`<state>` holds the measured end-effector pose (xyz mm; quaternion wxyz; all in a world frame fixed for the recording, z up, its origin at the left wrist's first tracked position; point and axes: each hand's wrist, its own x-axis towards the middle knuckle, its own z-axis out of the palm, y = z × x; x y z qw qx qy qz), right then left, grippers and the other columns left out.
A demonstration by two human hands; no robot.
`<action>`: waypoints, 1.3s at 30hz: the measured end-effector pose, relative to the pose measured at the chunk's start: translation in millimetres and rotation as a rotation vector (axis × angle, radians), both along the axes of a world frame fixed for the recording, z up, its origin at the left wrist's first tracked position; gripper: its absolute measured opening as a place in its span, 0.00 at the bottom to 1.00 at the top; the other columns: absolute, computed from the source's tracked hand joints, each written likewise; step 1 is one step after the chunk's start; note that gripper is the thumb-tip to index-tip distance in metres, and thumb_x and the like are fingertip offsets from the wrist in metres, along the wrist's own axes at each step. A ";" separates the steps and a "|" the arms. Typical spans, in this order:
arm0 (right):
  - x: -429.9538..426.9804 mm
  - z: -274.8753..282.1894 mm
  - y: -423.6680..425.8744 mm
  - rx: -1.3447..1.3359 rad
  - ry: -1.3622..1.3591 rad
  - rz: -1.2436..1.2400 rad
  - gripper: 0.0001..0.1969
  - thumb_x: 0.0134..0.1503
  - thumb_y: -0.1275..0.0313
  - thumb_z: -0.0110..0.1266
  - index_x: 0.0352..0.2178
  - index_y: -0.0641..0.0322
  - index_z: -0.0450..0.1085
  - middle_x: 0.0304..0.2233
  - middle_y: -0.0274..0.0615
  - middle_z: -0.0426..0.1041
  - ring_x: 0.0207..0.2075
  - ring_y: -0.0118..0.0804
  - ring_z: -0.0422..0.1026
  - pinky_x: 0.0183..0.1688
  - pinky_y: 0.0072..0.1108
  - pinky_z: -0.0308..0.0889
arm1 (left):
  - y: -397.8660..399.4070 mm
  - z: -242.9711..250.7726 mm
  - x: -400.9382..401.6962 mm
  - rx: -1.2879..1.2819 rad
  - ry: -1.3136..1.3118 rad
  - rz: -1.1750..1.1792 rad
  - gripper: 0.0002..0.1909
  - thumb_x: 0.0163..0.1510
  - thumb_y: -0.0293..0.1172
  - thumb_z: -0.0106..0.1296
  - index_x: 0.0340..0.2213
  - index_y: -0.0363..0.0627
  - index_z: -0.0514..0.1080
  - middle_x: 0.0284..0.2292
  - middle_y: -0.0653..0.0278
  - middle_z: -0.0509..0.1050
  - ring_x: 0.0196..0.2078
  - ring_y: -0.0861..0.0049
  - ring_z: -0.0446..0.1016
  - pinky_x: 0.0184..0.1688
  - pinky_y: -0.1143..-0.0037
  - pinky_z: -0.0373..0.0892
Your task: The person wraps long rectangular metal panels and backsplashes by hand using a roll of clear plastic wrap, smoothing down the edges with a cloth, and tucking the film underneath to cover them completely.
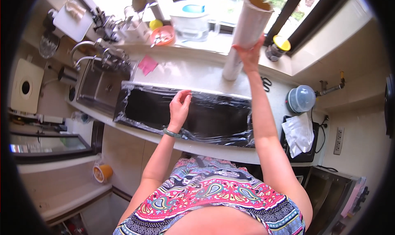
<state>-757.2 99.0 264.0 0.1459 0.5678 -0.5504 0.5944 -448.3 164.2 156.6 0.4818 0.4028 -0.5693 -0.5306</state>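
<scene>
A long black panel (216, 117) covered with wrinkled clear plastic film lies flat along the countertop before me. Over its middle is my left hand (180, 106), fingers loosely curled and holding nothing; whether it touches the film I cannot tell. A green bangle (172, 133) circles that wrist. My right hand (251, 57) grips a tall, pale roll of plastic wrap (250, 25) around its side. The roll is upright, its brown cardboard core showing at the top and its lower end at the countertop behind the panel.
Left of the panel is a steel sink (100, 86) with a faucet (83, 51). Black-handled scissors (266, 84) lie beside my right forearm. A pink cloth (148, 65), a water filter pitcher (191, 23), a yellow-lidded jar (278, 48) and a domed appliance (301, 98) stand or lie around.
</scene>
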 end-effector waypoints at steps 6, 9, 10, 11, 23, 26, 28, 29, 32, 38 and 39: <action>10.0 12.6 -2.4 0.089 0.013 -0.150 0.50 0.35 0.59 0.73 0.54 0.59 0.48 0.46 0.49 0.67 0.46 0.46 0.69 0.48 0.32 0.67 | -5.8 -19.0 101.6 0.114 0.049 0.013 0.09 0.57 0.24 0.49 0.40 0.36 0.72 0.34 0.65 0.76 0.37 0.85 0.74 0.41 0.83 0.69; 39.4 53.3 25.0 0.168 -0.060 -0.251 0.47 0.36 0.56 0.72 0.52 0.60 0.52 0.46 0.49 0.69 0.46 0.45 0.70 0.47 0.32 0.68 | -34.5 -17.2 113.8 0.001 0.080 -0.023 0.11 0.57 0.25 0.50 0.42 0.36 0.72 0.36 0.64 0.76 0.39 0.82 0.73 0.44 0.81 0.68; 47.4 73.9 35.4 0.238 -0.110 -0.102 0.46 0.37 0.56 0.71 0.52 0.60 0.52 0.45 0.49 0.69 0.46 0.44 0.71 0.47 0.31 0.69 | -50.3 -6.6 111.5 -0.024 0.082 -0.059 0.12 0.58 0.26 0.49 0.44 0.36 0.71 0.38 0.63 0.76 0.41 0.81 0.73 0.46 0.81 0.67; 54.8 90.0 47.5 0.306 -0.159 0.041 0.46 0.38 0.56 0.71 0.53 0.60 0.52 0.44 0.48 0.70 0.46 0.42 0.71 0.47 0.30 0.69 | -64.4 4.1 107.2 -0.050 0.086 -0.102 0.14 0.59 0.27 0.47 0.45 0.35 0.70 0.40 0.63 0.75 0.44 0.80 0.72 0.49 0.81 0.66; 156.1 87.5 161.4 0.552 -0.564 0.348 0.57 0.37 0.40 0.65 0.57 0.71 0.53 0.50 0.48 0.66 0.53 0.37 0.64 0.57 0.28 0.58 | 14.9 35.2 -21.6 0.373 0.716 -1.180 0.60 0.39 0.78 0.43 0.59 0.38 0.51 0.53 0.49 0.65 0.53 0.62 0.68 0.52 0.67 0.68; 111.3 55.1 204.7 0.462 -0.528 0.188 0.51 0.41 0.44 0.65 0.57 0.71 0.55 0.45 0.46 0.69 0.46 0.34 0.69 0.50 0.25 0.65 | 55.2 20.1 -31.7 0.516 0.605 -1.087 0.49 0.48 0.65 0.51 0.59 0.39 0.52 0.53 0.57 0.63 0.52 0.72 0.66 0.53 0.70 0.65; 106.1 40.1 209.2 0.418 -0.624 0.069 0.33 0.48 0.55 0.64 0.47 0.71 0.66 0.34 0.40 0.74 0.34 0.27 0.72 0.37 0.18 0.70 | 57.2 10.3 -27.5 0.507 0.504 -1.059 0.50 0.48 0.64 0.52 0.59 0.40 0.51 0.53 0.57 0.63 0.52 0.72 0.66 0.52 0.70 0.65; 102.0 33.4 213.4 0.410 -0.654 0.063 0.33 0.48 0.55 0.64 0.47 0.71 0.66 0.34 0.40 0.74 0.34 0.27 0.72 0.37 0.18 0.70 | 60.6 6.3 -28.8 0.485 0.432 -1.029 0.50 0.47 0.64 0.53 0.59 0.41 0.51 0.53 0.57 0.63 0.52 0.72 0.65 0.52 0.70 0.65; 93.3 23.4 232.5 0.373 -1.009 0.030 0.13 0.53 0.63 0.61 0.31 0.62 0.69 0.25 0.30 0.72 0.25 0.21 0.67 0.28 0.14 0.65 | 79.3 12.2 -31.9 0.439 0.355 -1.005 0.51 0.45 0.63 0.56 0.60 0.41 0.50 0.54 0.57 0.62 0.53 0.70 0.64 0.52 0.70 0.65; 6.0 -47.1 290.5 0.235 -0.947 0.074 0.08 0.54 0.70 0.60 0.27 0.63 0.69 0.21 0.30 0.70 0.21 0.21 0.67 0.25 0.15 0.65 | 132.2 -19.5 -90.8 0.309 0.177 -0.875 0.44 0.49 0.56 0.56 0.58 0.41 0.53 0.51 0.58 0.64 0.52 0.72 0.64 0.52 0.71 0.64; -3.7 -52.1 294.1 0.244 -0.933 0.075 0.08 0.53 0.71 0.60 0.27 0.63 0.69 0.21 0.31 0.71 0.21 0.22 0.68 0.25 0.16 0.66 | 138.2 -10.0 -93.0 0.280 0.133 -0.824 0.39 0.52 0.51 0.56 0.57 0.41 0.54 0.49 0.59 0.66 0.50 0.74 0.66 0.50 0.72 0.66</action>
